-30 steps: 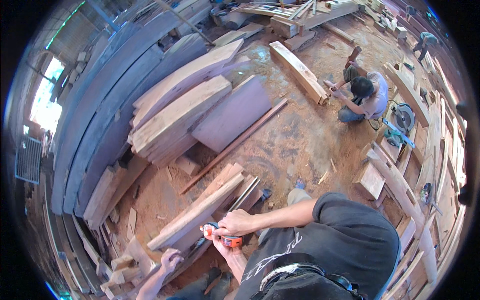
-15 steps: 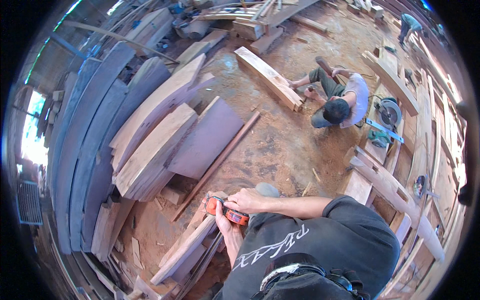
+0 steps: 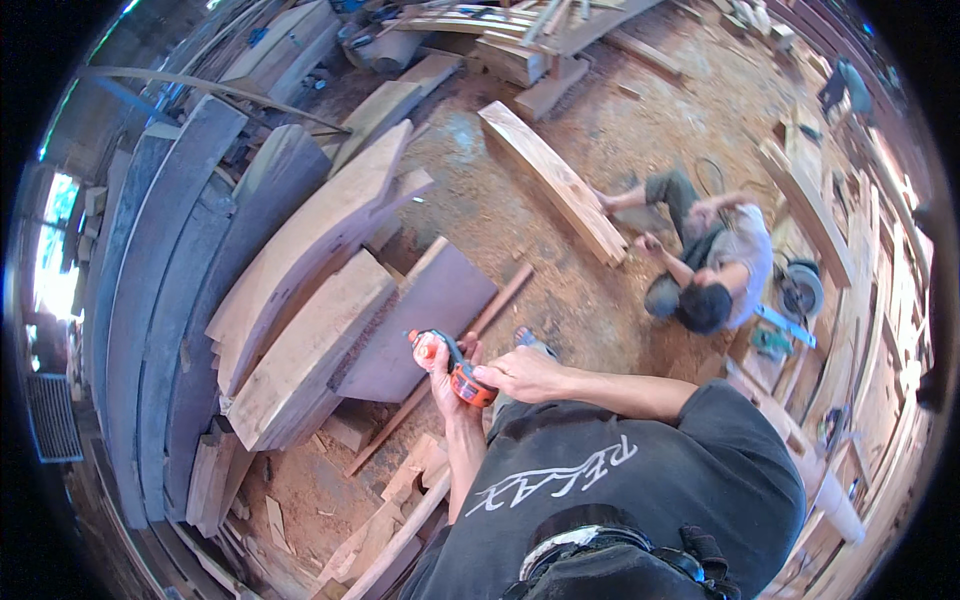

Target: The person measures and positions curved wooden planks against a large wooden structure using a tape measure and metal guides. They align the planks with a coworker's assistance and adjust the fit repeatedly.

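Note:
An orange and black hand-held tool (image 3: 470,386), shaped like a line reel with a rounded orange front end, is held out before my body. My left hand (image 3: 445,384) wraps round it from below and the left side. At its near right end, the closed fingers of my right hand (image 3: 522,376) press against the casing. Beyond the tool lies a wide, flat board (image 3: 420,325), with a narrow wooden strip (image 3: 505,298) along its right side. Cut timber pieces (image 3: 405,500) rest on the ground below my left forearm.
Thick curved timbers (image 3: 300,255) are stacked on the left. Ahead, a co-worker (image 3: 715,270) sits low beside a squared beam (image 3: 550,180). A circular saw (image 3: 798,290) stands on timber at the right. Sawdust and chips cover the floor (image 3: 590,320).
My hands have lifted the tool up and away from the timber pieces on the ground. The co-worker's raised arm has come down, and the mallet there is no longer distinct. The whole view has shifted.

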`<state>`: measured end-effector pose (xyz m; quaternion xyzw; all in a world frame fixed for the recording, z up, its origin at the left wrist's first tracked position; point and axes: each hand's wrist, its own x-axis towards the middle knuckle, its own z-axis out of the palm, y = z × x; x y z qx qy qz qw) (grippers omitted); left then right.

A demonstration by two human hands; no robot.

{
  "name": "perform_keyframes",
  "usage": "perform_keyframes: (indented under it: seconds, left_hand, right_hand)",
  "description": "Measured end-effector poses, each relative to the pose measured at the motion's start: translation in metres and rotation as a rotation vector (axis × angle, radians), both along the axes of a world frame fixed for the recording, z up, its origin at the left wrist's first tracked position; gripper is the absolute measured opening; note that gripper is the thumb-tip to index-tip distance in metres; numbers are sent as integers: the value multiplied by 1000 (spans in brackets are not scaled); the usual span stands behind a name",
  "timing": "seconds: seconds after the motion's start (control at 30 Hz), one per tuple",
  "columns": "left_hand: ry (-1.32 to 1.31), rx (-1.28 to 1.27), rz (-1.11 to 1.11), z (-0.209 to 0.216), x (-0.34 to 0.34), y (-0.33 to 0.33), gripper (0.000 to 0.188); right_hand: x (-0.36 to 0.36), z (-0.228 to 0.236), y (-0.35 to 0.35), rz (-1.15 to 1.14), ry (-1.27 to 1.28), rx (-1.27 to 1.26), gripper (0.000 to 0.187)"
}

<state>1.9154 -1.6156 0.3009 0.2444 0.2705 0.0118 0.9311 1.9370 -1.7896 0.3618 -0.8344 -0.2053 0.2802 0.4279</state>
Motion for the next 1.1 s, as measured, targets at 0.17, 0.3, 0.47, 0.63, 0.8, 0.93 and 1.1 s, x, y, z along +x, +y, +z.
perform_keyframes:
  seconds: [0.17,0.3,0.47,0.63,0.8,0.93,1.1]
  left_hand:
    - [-18,149,-72,34,130,-5,21]
    - [92,261,-186,51,215,-18,30]
    - [12,263,-309,32,340,-31,41]
    - [-15,370,-369,0,516,-51,45]
    - [31,525,-521,6,698,-65,51]
    - [11,566,-521,14,806,-63,49]
    - [34,348,-347,-1,937,-42,46]
  right_hand:
    - [138,39,-9,-4,20,43,55]
    - [235,40,-14,-261,-12,135,36]
    - [377,5,-19,-444,33,339,33]
    - [555,-31,-33,-299,-245,390,37]
    - [746,-21,-55,-167,-355,130,44]
    - [868,-3,-52,-49,-291,148,44]
    - [1012,1,-11,56,-322,139,42]
